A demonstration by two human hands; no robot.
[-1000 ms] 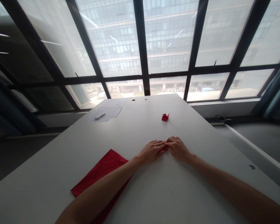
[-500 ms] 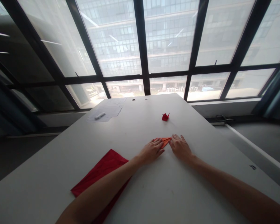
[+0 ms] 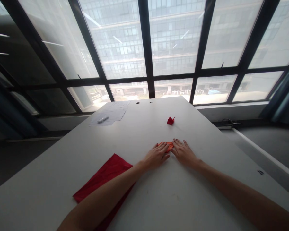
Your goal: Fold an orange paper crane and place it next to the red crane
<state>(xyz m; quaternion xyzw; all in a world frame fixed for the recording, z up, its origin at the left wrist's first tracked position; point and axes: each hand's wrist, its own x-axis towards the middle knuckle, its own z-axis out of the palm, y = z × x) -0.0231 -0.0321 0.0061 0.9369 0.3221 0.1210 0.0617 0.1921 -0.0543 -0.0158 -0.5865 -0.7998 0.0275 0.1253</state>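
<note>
Orange paper (image 3: 170, 147) lies crosswise on the worktop (image 3: 207, 199), nearer its right edge. My left hand's (image 3: 154, 157) flat fingers cover its left end; my right hand's (image 3: 185, 154), spread, touch the other, neither visibly pinching.

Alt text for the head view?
Left hand rests on a small orange folded paper, right hand at its right end, on a white table. Beyond sits a small red folded shape; a larger red sheet lies nearer, left; loose papers back left.

I see wide room on the white table (image 3: 180, 205) between the left arm (image 3: 106, 199) and right arm (image 3: 233, 191); the left hand (image 3: 156, 155) and right hand (image 3: 183, 153) block its far end.
</note>
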